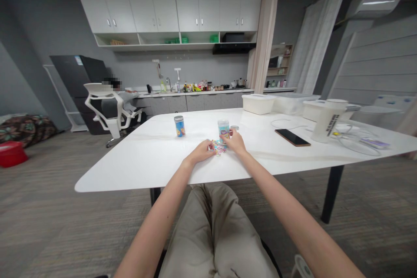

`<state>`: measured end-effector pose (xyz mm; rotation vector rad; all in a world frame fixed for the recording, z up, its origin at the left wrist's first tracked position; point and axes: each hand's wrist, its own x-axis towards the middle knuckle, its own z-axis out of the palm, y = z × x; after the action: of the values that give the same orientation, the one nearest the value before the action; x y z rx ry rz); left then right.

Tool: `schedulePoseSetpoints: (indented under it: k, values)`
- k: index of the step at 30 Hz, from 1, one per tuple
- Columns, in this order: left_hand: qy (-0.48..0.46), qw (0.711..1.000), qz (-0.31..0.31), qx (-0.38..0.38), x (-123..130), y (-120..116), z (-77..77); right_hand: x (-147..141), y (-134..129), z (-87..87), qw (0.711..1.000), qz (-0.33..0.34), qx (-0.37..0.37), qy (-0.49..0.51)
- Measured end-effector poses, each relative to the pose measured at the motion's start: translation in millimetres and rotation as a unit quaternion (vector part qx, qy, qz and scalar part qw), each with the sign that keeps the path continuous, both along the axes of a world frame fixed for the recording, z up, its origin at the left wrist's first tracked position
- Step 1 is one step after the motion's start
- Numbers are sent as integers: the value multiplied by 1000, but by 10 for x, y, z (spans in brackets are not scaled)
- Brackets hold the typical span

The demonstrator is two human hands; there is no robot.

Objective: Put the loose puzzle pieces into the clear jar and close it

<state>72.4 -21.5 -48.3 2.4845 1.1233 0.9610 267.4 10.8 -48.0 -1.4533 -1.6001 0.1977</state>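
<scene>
Near the middle of the white table, my right hand is wrapped round a clear jar with a colourful label. The jar stands upright without a lid on it. A loose pile of small, flat, colourful pieces lies in front of the jar; they look like puzzle pieces, too small to be sure. My left hand rests at the left side of the pile, thumb and fingers apart and touching its edge. Just behind my right hand lies a round silver lid.
A blue-labelled jar with its lid on stands to the left. Toward the right are a phone, a white bottle-like container, cables, and white storage boxes. A person sits in a white chair beyond the table.
</scene>
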Motion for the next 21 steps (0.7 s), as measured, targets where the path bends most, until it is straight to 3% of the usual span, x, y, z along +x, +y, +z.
schedulePoseSetpoints:
  k: [3,8,11,17,21]
  values:
    - [-66,998,4,18,1,-10,64,2,9,-4,1000,15,18,-5]
    - [-192,964,119,139,-60,33,170,15,0,3,995,36,69,-61]
    - [-173,958,141,181,-87,38,187,5,-37,15,989,51,96,-101]
    - [-75,980,100,153,-30,-28,198,-30,-97,47,979,110,93,-143]
    - [-124,970,128,166,-22,-32,211,-12,-72,48,993,42,67,-91]
